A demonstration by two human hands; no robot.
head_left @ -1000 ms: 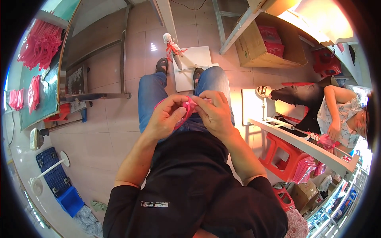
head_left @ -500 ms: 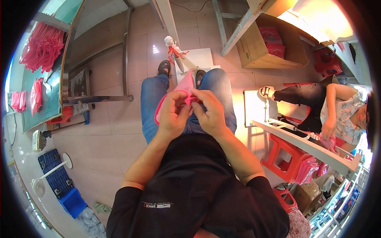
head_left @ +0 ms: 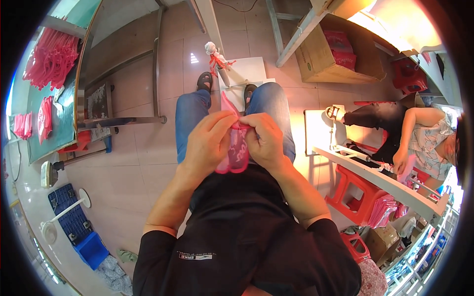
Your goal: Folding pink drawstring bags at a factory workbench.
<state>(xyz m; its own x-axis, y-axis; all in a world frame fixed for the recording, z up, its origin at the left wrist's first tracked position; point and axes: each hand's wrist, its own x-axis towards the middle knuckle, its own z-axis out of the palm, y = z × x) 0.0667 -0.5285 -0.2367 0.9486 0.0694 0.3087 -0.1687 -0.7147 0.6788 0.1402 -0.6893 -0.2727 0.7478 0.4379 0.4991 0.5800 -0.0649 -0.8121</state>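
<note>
Over my lap I hold a small, thin piece of pink fabric [head_left: 237,154] with a pale pattern on its lower part. A narrow pink point of it rises above my fingers, and the wider part hangs toward my black shirt. My left hand [head_left: 208,140] pinches its left side between thumb and fingers. On the other side my right hand [head_left: 265,140] pinches it too, close to the left hand's fingertips. The fabric is gathered where the two hands meet. Parts of it are hidden behind my fingers.
Pink bundles [head_left: 53,59] lie on the green table [head_left: 64,116] at left. Ahead stands a white-headed post [head_left: 211,48] with red strips. A cardboard box [head_left: 316,64] is at far right. Another person [head_left: 427,140] sits at right by a white beam [head_left: 390,180] and red stools [head_left: 351,190].
The fabric has turned, and its patterned part now hangs below my hands. My left hand has shifted to show more of its back. The person at right moved a hand slightly.
</note>
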